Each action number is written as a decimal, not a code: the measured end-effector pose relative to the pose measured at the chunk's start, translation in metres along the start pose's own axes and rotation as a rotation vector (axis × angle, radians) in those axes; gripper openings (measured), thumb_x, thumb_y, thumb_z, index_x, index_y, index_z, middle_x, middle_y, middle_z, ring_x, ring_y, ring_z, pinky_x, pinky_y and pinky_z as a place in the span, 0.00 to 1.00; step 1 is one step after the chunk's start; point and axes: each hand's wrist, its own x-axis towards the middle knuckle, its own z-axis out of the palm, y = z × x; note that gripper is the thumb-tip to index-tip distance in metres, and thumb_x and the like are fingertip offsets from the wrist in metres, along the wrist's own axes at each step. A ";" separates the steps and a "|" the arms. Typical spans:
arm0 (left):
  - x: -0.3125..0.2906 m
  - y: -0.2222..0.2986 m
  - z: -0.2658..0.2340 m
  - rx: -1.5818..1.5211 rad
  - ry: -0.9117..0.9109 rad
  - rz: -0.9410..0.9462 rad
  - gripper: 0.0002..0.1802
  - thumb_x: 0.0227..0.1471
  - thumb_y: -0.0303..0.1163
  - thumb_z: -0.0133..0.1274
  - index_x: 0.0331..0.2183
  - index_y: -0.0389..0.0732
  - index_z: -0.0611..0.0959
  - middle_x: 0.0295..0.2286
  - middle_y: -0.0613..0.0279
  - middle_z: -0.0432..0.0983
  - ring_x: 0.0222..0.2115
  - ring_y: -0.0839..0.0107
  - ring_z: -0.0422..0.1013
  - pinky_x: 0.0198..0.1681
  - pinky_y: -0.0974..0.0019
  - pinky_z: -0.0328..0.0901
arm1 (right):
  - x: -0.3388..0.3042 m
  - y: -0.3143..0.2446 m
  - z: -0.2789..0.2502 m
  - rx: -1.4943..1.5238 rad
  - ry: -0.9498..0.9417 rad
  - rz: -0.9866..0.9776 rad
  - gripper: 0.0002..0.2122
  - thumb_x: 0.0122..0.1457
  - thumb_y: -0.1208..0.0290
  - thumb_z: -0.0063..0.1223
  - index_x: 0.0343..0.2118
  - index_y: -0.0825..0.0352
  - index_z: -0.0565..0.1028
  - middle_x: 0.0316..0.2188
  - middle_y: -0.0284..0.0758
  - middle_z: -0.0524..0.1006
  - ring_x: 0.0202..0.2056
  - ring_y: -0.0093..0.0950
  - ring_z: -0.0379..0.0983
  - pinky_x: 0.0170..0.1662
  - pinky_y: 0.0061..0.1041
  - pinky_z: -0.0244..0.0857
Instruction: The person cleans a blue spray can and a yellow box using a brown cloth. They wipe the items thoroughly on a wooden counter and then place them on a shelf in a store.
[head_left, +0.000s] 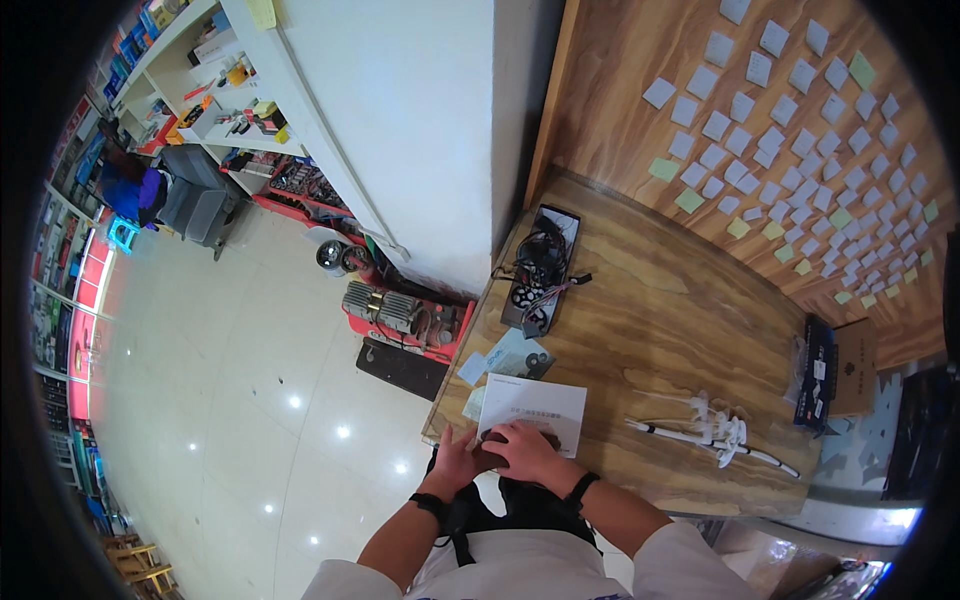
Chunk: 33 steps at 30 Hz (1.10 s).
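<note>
Both my hands meet over the near edge of a wooden table (620,330). The fingers of my left hand (460,464) close round a small dark reddish-brown object (489,459) from its left. From the other side, my right hand (524,453) grips the same object with bent fingers. Its kind is hidden by my fingers. Beneath and just beyond the hands lies a white printed sheet or booklet (541,400). Something small and dark shows beside my right fingers, too covered to name. Each wrist wears a black band.
Farther back stands an open black box (556,245) of tangled cables, with a blue-grey card (518,355) nearer. A white skeleton-like model (722,432) lies right, before a brown carton (853,365). Paper notes (773,38) cover the wooden wall. A red-based compressor (405,312) stands on the floor left.
</note>
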 end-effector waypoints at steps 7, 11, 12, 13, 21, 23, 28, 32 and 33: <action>-0.080 -0.011 -0.010 0.485 0.130 0.228 0.48 0.71 0.72 0.39 0.70 0.40 0.68 0.65 0.49 0.72 0.67 0.51 0.68 0.68 0.40 0.66 | 0.009 -0.056 -0.023 0.562 0.426 0.265 0.28 0.53 0.64 0.76 0.57 0.63 0.81 0.54 0.44 0.77 0.57 0.48 0.76 0.63 0.45 0.72; -0.160 -0.021 0.047 0.913 0.083 0.542 0.39 0.70 0.49 0.62 0.68 0.33 0.68 0.59 0.47 0.76 0.62 0.58 0.73 0.64 0.51 0.71 | 0.029 -0.087 -0.013 0.578 0.456 0.189 0.28 0.62 0.58 0.71 0.64 0.61 0.77 0.56 0.50 0.74 0.60 0.51 0.72 0.65 0.46 0.69; -0.174 -0.023 0.059 0.901 0.145 0.555 0.40 0.64 0.39 0.70 0.66 0.31 0.70 0.56 0.47 0.79 0.57 0.60 0.77 0.61 0.56 0.73 | 0.030 -0.090 0.002 0.602 0.456 0.141 0.28 0.67 0.56 0.66 0.67 0.60 0.74 0.57 0.53 0.72 0.61 0.52 0.70 0.67 0.46 0.66; -0.183 -0.024 0.054 0.890 0.168 0.591 0.40 0.64 0.39 0.70 0.66 0.31 0.70 0.56 0.47 0.79 0.57 0.60 0.77 0.61 0.56 0.73 | 0.033 -0.099 0.009 0.608 0.443 0.100 0.28 0.67 0.56 0.66 0.67 0.60 0.74 0.57 0.53 0.72 0.61 0.52 0.70 0.67 0.46 0.66; -0.283 0.006 -0.010 0.808 0.395 0.851 0.30 0.62 0.36 0.69 0.60 0.36 0.79 0.54 0.51 0.83 0.54 0.56 0.80 0.59 0.56 0.75 | 0.056 -0.190 -0.040 0.391 0.036 -0.015 0.32 0.64 0.50 0.70 0.66 0.61 0.76 0.64 0.43 0.75 0.62 0.46 0.72 0.64 0.47 0.68; -0.307 0.023 -0.023 1.505 0.498 1.256 0.29 0.59 0.30 0.66 0.60 0.37 0.80 0.48 0.49 0.84 0.50 0.44 0.81 0.58 0.51 0.75 | 0.068 -0.218 -0.044 0.178 0.323 -0.324 0.36 0.59 0.49 0.74 0.67 0.59 0.76 0.64 0.42 0.75 0.63 0.44 0.72 0.64 0.48 0.67; -0.387 0.055 -0.029 1.595 0.364 1.122 0.26 0.54 0.29 0.68 0.53 0.39 0.79 0.48 0.48 0.83 0.48 0.40 0.79 0.52 0.50 0.75 | 0.100 -0.294 -0.044 0.244 0.070 -0.447 0.32 0.53 0.61 0.78 0.63 0.55 0.78 0.57 0.40 0.80 0.59 0.43 0.77 0.63 0.44 0.68; -0.430 0.079 -0.059 1.540 0.323 1.183 0.32 0.54 0.36 0.72 0.55 0.41 0.75 0.47 0.48 0.84 0.47 0.41 0.80 0.51 0.50 0.76 | 0.119 -0.331 -0.024 0.311 0.150 -0.499 0.17 0.49 0.75 0.76 0.41 0.63 0.80 0.43 0.38 0.82 0.49 0.44 0.80 0.50 0.41 0.74; -0.438 0.083 -0.073 1.534 0.327 1.187 0.32 0.54 0.36 0.72 0.55 0.41 0.75 0.47 0.48 0.84 0.47 0.41 0.80 0.51 0.50 0.76 | 0.118 -0.345 -0.022 0.308 0.145 -0.504 0.17 0.49 0.75 0.76 0.41 0.63 0.80 0.43 0.38 0.82 0.49 0.44 0.80 0.50 0.41 0.74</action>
